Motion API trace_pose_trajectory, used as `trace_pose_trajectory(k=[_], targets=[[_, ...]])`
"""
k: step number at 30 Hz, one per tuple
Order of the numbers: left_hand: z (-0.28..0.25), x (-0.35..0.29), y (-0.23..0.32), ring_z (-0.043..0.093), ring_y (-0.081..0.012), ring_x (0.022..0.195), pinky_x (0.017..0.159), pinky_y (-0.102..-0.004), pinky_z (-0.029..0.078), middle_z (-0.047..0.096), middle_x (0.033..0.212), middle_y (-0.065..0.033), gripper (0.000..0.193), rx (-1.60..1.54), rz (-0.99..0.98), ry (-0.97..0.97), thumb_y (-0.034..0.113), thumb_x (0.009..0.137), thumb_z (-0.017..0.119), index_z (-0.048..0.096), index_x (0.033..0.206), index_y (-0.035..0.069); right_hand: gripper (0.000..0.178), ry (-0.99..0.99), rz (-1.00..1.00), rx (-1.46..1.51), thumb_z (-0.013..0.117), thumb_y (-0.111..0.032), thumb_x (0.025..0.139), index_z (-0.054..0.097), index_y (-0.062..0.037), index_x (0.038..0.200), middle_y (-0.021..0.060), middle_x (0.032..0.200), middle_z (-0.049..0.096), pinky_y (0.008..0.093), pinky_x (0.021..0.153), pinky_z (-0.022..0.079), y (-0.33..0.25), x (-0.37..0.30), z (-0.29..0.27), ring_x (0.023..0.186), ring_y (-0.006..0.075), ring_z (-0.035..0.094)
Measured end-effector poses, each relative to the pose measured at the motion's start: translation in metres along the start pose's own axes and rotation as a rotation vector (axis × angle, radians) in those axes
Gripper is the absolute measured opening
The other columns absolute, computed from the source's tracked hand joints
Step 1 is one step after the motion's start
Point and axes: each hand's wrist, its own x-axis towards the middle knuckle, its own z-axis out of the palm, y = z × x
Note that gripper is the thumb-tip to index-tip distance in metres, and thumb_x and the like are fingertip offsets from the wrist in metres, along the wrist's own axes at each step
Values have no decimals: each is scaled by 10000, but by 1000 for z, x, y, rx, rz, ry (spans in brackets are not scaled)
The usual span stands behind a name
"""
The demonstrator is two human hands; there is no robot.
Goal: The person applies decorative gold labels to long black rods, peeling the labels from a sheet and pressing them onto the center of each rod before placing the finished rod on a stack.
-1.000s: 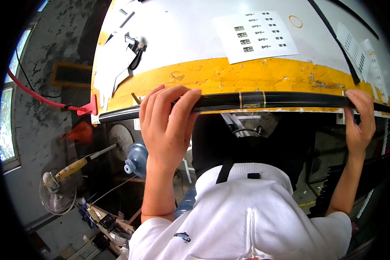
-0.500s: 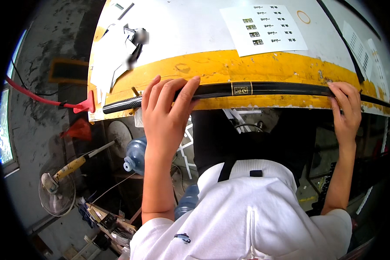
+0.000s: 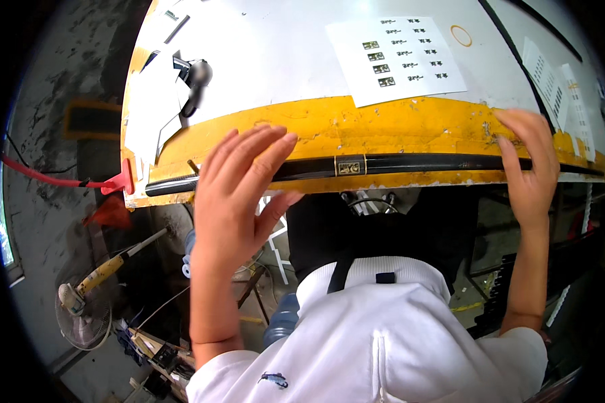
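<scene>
A long, glossy black rod (image 3: 417,162), like a fishing rod, lies along the yellow front edge of the table, thicker at the left and thinner toward the right. A gold-edged decal (image 3: 350,167) with a square emblem sits near its middle. My left hand (image 3: 238,181) hovers over the rod's left part, thumb apart from the fingers, and hides a stretch of it. Over the right part, my right hand (image 3: 530,158) is raised with its fingers and thumb spread. Neither hand is closed around the rod.
A printed sheet (image 3: 400,60) lies on the white tabletop (image 3: 275,54), beside an orange ring (image 3: 461,36). Paper scraps (image 3: 156,101) and a dark, blurred tool (image 3: 193,87) lie at the left. A red clamp-like piece (image 3: 119,181) touches the left edge; a fan (image 3: 81,309) stands below.
Both hands have loosened and come off the rod, fingers spreading. The rod now lies straighter along the table edge. The whole view has shifted slightly.
</scene>
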Motion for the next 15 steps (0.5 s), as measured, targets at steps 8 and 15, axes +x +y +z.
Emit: trace_pose_trajectory(k=[8, 15], targets=[[29, 123, -27, 529, -319, 1250, 1034, -421, 454, 518, 1410, -99, 506, -53, 85, -107, 337, 882, 686, 566, 1312, 98, 305, -184, -56, 21, 683, -196, 870, 667, -37, 1130, 85, 1037, 626, 374, 872, 502, 17, 101, 91, 988, 252, 600], [73, 138, -41, 281, -275, 1442, 1202, -396, 240, 359, 1532, -122, 683, 67, 97, -191, 297, 876, 670, 405, 1444, 25, 265, -161, -90, 0, 707, -186, 846, 704, -50, 1073, 52, 971, 600, 361, 833, 510, 22, 103, 109, 971, 223, 580]])
